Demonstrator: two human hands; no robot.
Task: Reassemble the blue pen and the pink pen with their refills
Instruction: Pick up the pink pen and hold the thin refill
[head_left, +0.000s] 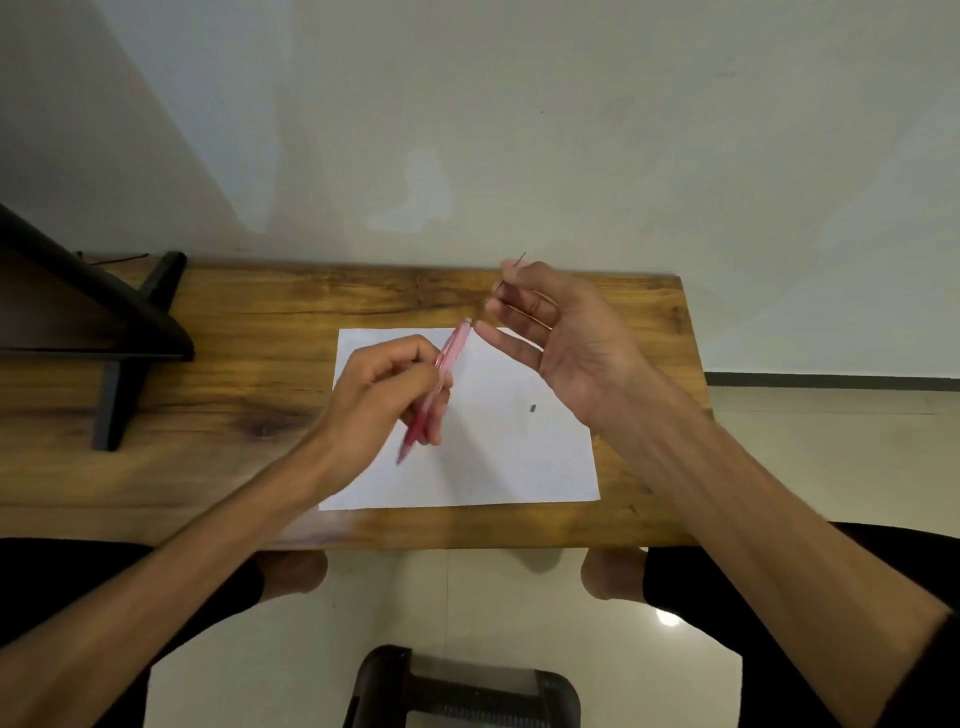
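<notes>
Your left hand (387, 387) grips the pink pen (435, 387) above the white sheet of paper (493, 457), its fingers curled round the barrel, the pen slanting from lower left to upper right. Your right hand (558, 332) is raised palm-up over the sheet's far edge, pinching a thin refill (511, 270) between fingertips, its dark tip poking up past them. 1 small dark piece (532, 408) lies on the paper between your wrists. The paper rests on a wooden table (234, 415), beside a black stand (114, 332).
</notes>
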